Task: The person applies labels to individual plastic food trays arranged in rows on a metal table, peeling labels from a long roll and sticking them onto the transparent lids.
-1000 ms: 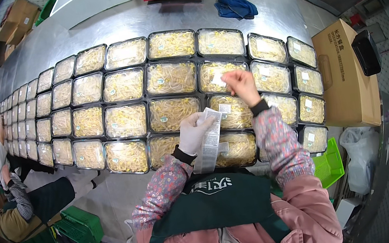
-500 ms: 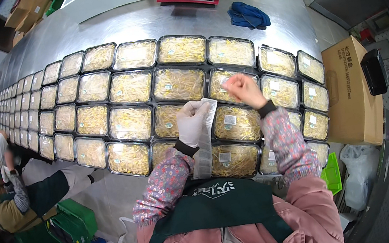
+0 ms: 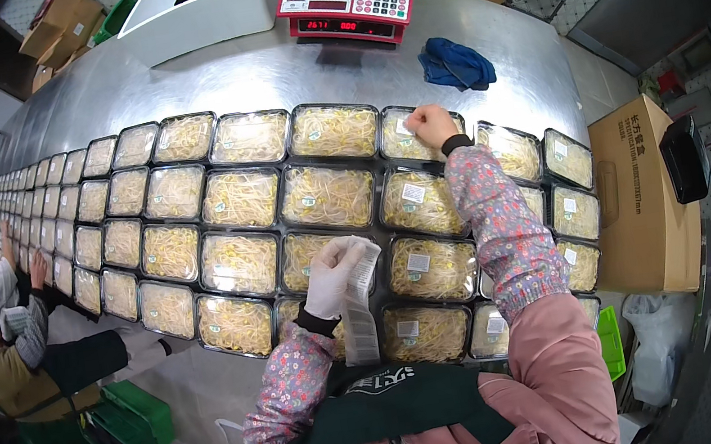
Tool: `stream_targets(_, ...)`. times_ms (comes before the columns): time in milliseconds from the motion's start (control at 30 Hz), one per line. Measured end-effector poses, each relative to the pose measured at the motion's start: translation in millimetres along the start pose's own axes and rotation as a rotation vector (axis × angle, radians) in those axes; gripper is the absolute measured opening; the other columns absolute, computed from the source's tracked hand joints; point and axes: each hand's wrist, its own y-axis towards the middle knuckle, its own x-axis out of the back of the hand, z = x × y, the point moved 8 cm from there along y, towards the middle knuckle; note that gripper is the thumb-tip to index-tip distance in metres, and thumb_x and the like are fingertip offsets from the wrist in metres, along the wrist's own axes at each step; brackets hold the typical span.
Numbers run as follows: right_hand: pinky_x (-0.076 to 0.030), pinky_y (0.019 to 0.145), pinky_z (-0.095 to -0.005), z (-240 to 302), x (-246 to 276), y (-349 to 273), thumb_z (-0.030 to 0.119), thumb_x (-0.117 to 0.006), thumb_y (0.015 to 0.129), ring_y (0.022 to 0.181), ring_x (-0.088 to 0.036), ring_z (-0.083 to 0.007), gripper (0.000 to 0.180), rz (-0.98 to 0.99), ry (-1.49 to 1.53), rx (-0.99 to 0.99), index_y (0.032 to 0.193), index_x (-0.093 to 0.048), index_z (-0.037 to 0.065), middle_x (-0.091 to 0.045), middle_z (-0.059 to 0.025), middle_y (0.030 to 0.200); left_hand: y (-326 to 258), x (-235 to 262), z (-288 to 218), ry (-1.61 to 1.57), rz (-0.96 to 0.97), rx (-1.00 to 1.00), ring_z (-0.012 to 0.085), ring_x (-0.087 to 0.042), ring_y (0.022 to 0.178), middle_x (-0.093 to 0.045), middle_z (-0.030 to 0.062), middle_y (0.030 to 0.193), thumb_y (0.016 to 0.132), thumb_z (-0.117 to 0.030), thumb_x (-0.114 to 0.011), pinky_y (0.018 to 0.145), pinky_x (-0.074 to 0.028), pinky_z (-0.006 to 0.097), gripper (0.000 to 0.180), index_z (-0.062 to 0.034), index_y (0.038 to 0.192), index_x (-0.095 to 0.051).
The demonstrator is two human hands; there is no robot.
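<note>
My left hand [image 3: 329, 280], in a white glove, is closed on a strip of printed labels [image 3: 359, 321] that hangs down over the near trays. My bare right hand [image 3: 435, 127] reaches to a far-row tray of bean sprouts [image 3: 411, 147]. Its fingers are curled together at a small white label [image 3: 403, 127] on that tray's film; the fingertips are partly hidden. Directly nearer stands another sprout tray [image 3: 427, 212] with a white label on top. Left of it, a clear-topped black tray [image 3: 327, 197] bears only a small greenish mark.
Rows of sprout trays run leftward along the steel table [image 3: 106, 98]. Beyond them are a red scale [image 3: 347, 0], a white bin [image 3: 199, 17] and a blue cloth [image 3: 456, 62]. A cardboard box [image 3: 642, 191] stands right. A co-worker [image 3: 38, 357] is at the left, near green crates [image 3: 129, 417].
My right hand has moved from the second row to the far-row tray, where a label now shows. My left hand has drawn slightly left and nearer with the strip. The view has tilted up.
</note>
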Motion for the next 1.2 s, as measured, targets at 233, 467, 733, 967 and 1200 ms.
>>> stream_targets(233, -0.049, 0.065, -0.0394, 19.4, 30.2, -8.4, 0.051, -0.07, 0.068, 0.073, -0.063, -0.0324, 0.054, -0.022, -0.496, -0.033, 0.082, -0.06, 0.0, -0.064, -0.0183, 0.078, 1.4, 16.5, -22.7, -0.053, -0.189, -0.106, 0.0089, -0.057, 0.076, -0.062, 0.0024, 0.084, 0.085, -0.009, -0.063, 0.071, -0.045, 0.021, 0.008, -0.001, 0.084, -0.061)
stream_targets(467, -0.044, 0.046, -0.0194, 162.4, -69.2, -161.5, 0.012, -0.066, 0.082, 0.053, -0.056, -0.0066, 0.012, 0.736, 0.873, -0.034, 0.089, -0.064, 0.002, -0.061, -0.0017, 0.064, 5.4, 36.9, -33.2, 0.012, -0.436, -0.176, 0.0013, -0.046, 0.059, -0.056, -0.0027, 0.067, 0.084, -0.013, -0.066, 0.053, -0.038, 0.018, 0.021, -0.0042, 0.068, -0.055)
stream_targets(733, -0.036, 0.037, -0.0201, 115.4, -96.0, 6.6, 0.015, -0.067, 0.081, 0.042, -0.046, -0.006, 0.018, 0.172, 0.73, -0.127, 0.071, -0.059, 0.002, -0.053, 0.0005, 0.054, -10.4, 66.7, -18.1, 0.059, -0.285, -0.055, 0.0069, -0.058, 0.078, -0.064, 0.0021, 0.087, 0.083, -0.009, -0.064, 0.071, -0.047, 0.021, 0.018, 0.002, 0.097, -0.06)
stream_targets(967, -0.049, 0.074, -0.0422, 139.6, -121.5, 52.3, 0.041, -0.073, 0.066, 0.084, -0.062, -0.0364, 0.042, 0.143, -0.305, 0.024, 0.082, -0.067, 0.002, -0.065, -0.0206, 0.086, -29.6, 97.4, -24.5, -0.037, -0.259, -0.065, 0.0092, -0.057, 0.09, -0.062, 0.0037, 0.098, 0.086, -0.009, -0.061, 0.082, -0.045, 0.023, 0.025, 0.0027, 0.107, -0.055)
stream_targets(1200, -0.047, 0.049, -0.0255, 145.3, -117.3, -34.4, 0.035, -0.062, 0.084, 0.059, -0.06, -0.014, 0.032, 0.45, 0.434, -0.074, 0.076, -0.063, 0.004, -0.065, -0.0055, 0.073, -29.4, 125.6, -37.1, -0.052, -0.454, -0.145, 0.0077, -0.057, 0.084, -0.062, 0.0023, 0.094, 0.082, -0.005, -0.063, 0.077, -0.046, 0.021, 0.025, 0.0024, 0.105, -0.058)
